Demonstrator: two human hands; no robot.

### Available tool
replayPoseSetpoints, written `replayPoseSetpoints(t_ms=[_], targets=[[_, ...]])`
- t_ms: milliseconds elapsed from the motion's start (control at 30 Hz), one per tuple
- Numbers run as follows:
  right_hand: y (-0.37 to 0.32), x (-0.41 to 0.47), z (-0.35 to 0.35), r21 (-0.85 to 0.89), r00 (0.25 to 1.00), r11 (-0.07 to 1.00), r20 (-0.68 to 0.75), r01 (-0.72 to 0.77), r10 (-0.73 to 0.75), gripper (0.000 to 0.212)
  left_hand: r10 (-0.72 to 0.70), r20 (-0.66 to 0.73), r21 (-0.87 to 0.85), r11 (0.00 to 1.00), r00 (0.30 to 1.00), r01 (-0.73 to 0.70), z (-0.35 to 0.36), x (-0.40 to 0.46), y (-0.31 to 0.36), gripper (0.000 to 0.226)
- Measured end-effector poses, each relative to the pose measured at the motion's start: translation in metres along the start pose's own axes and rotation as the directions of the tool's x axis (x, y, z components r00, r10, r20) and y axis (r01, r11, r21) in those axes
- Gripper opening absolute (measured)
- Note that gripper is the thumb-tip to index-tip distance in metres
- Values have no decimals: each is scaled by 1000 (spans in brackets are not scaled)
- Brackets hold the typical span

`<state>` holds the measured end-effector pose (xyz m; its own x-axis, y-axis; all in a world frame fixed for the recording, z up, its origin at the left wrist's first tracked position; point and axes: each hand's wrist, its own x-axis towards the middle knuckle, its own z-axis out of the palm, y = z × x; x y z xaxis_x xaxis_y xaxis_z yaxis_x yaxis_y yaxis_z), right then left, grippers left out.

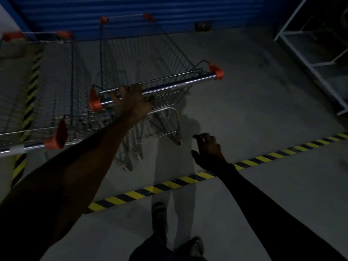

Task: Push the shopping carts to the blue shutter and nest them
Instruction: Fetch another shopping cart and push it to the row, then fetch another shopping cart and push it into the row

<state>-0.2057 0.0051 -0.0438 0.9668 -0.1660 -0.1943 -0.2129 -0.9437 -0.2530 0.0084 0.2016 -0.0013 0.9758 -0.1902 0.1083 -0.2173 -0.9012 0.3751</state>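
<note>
A wire shopping cart (150, 59) with orange corner caps stands in front of me, its nose close to the blue shutter (116, 14). My left hand (131, 101) grips its chrome handle bar (178, 84) near the left end. My right hand (209, 151) hangs free in the air below and right of the handle, fingers loosely curled, holding nothing. A second cart (37, 102) stands to the left, side by side with the first, its handle at the lower left.
Yellow-and-black hazard tape (188, 179) crosses the grey floor behind the carts, and another strip (30, 102) runs along the left. A white metal rack (312, 53) stands at the right. My feet (195, 245) show at the bottom.
</note>
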Motion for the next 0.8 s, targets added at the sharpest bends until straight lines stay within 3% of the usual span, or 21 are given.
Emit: replayPoseSetpoints(t_ms=[200,267,333,467,800], targets=[[4,-6,4,57,999,998,-37,-31,33,58,194,-155,269,952,969,-148,8,-47,1,67],[8,-12,2,72,997,997,-70,-41,46,58,283,-123,271,932,951,-242,28,-86,13,69],[15,-24,2,77,992,995,-101,-63,70,58,382,5,202,905,924,-375,51,-125,31,70],[43,-69,-1,75,971,988,-189,-136,148,58,558,226,136,793,798,-593,83,-185,83,62],[185,-263,-8,170,788,871,-373,-461,490,59,837,264,102,470,479,-877,112,-313,266,57]])
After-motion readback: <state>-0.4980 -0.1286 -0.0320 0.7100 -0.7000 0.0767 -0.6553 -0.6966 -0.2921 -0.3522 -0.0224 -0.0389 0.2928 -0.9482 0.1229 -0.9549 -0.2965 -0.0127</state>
